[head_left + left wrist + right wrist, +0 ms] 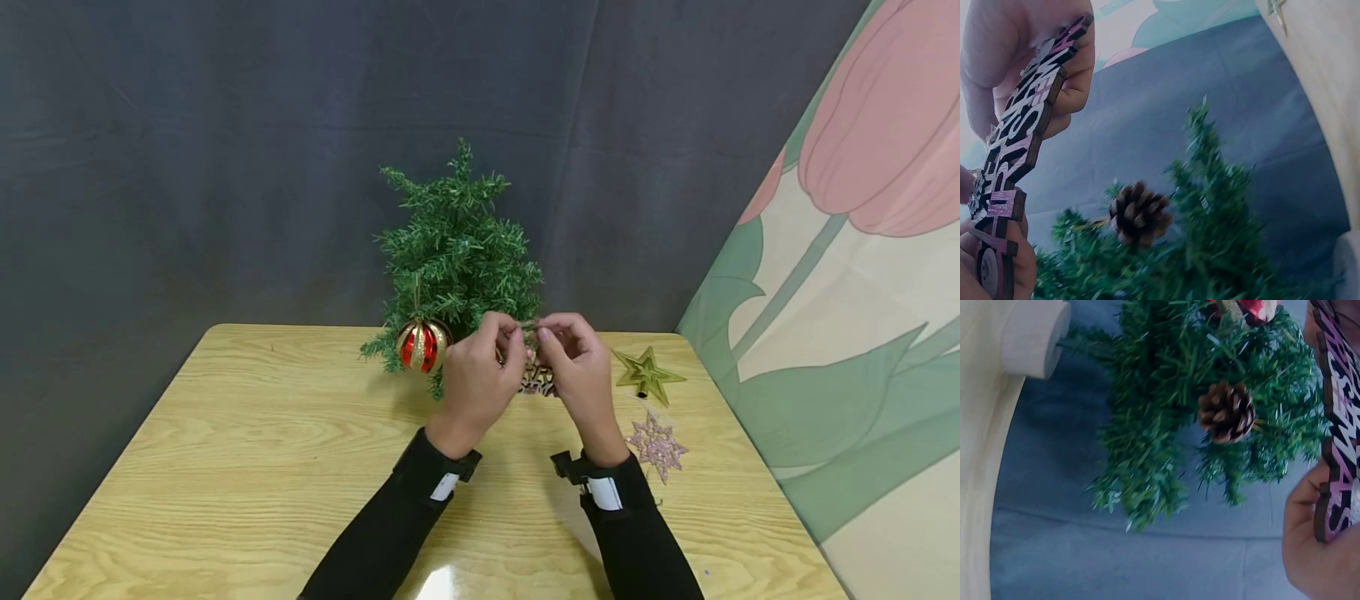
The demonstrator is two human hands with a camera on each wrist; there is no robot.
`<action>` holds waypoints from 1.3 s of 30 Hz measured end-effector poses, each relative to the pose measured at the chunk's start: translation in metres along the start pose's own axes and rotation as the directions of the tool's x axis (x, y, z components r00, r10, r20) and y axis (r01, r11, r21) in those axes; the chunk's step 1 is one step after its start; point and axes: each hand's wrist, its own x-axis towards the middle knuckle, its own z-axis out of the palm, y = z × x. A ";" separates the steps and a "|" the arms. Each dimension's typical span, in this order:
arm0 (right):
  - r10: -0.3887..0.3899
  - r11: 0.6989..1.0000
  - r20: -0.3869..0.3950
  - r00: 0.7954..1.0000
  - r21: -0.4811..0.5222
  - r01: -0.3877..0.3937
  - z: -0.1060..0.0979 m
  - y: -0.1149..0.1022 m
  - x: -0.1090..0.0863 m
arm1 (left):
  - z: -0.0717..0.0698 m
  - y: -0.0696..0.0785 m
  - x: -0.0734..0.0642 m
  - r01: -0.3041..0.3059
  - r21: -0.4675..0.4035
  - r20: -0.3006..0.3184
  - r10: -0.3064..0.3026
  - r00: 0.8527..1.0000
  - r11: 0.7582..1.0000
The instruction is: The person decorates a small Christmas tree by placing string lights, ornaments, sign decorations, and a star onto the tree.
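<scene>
In the head view, my left hand and right hand are raised close together before a small green artificial Christmas tree. Thumb and fingers of each pinch a thin string between them. Below the string hangs a flat cut-out lettering ornament, partly hidden by the hands. Seen from the left wrist, this ornament has pink and white letters with dark brown edges. A red and gold striped bauble hangs at the tree's left. Brown pine cones show among the branches in both wrist views.
A gold star lies on the wooden table right of the right hand, with a pink glittery snowflake ornament nearer the front. The tree's pale round base shows in the right wrist view. A dark curtain hangs behind.
</scene>
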 end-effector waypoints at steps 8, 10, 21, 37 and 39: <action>-0.127 0.990 -0.047 0.991 0.049 0.129 0.026 -0.013 0.018 | -0.020 -0.005 0.017 -0.029 0.010 -0.044 0.030 0.999 1.000; -0.152 0.987 -0.047 0.987 0.036 0.154 0.031 -0.016 0.024 | -0.026 -0.007 0.022 -0.034 0.007 -0.048 0.034 0.998 0.999; -0.258 0.965 -0.030 0.966 -0.062 0.256 0.053 -0.029 0.060 | -0.050 -0.026 0.061 -0.069 -0.038 -0.042 0.068 0.997 0.997; -0.377 0.847 -0.008 0.926 -0.407 0.341 0.079 -0.038 0.087 | -0.065 -0.044 0.086 0.237 -0.121 0.006 -0.238 0.971 0.964; -0.389 0.821 0.002 0.921 -0.453 0.348 0.080 -0.039 0.088 | -0.065 -0.044 0.087 0.261 -0.097 0.016 -0.261 0.965 0.960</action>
